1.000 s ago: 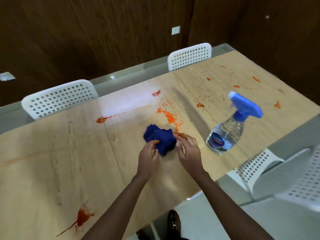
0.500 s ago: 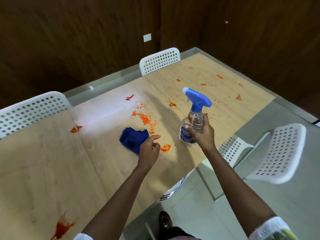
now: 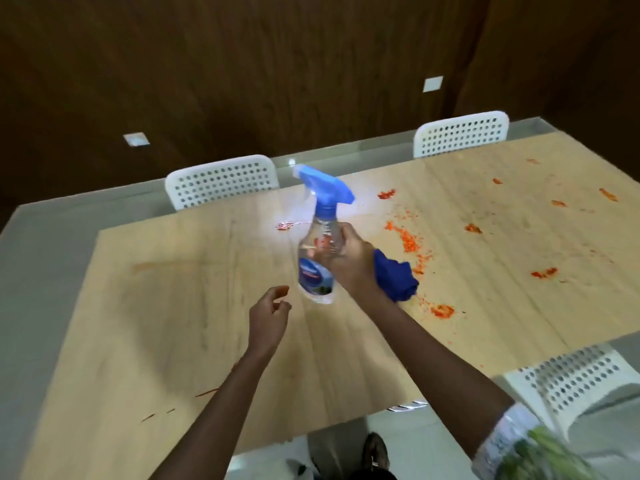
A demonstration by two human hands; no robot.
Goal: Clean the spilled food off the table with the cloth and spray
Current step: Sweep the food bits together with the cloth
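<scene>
My right hand (image 3: 349, 263) grips a clear spray bottle (image 3: 317, 268) with a blue trigger head, lifted above the middle of the wooden table (image 3: 166, 306). Its nozzle points to the far left. My left hand (image 3: 270, 315) hovers just left of the bottle's base, fingers loosely curled and holding nothing. A crumpled blue cloth (image 3: 396, 280) lies on the table behind my right wrist. Orange-red food crumbs (image 3: 408, 242) and smears spread across the right half of the table. A red streak (image 3: 207, 393) shows near my left forearm.
Two white perforated chairs (image 3: 221, 183) (image 3: 462, 133) stand along the far side and another (image 3: 571, 379) at the near right. Dark wood panels form the wall behind. The near table edge runs above the grey floor, where a dark shoe shows.
My right hand has lifted the spray bottle off the table and carried it left, over the table's middle. My left hand has left the cloth. The view has swung left.
</scene>
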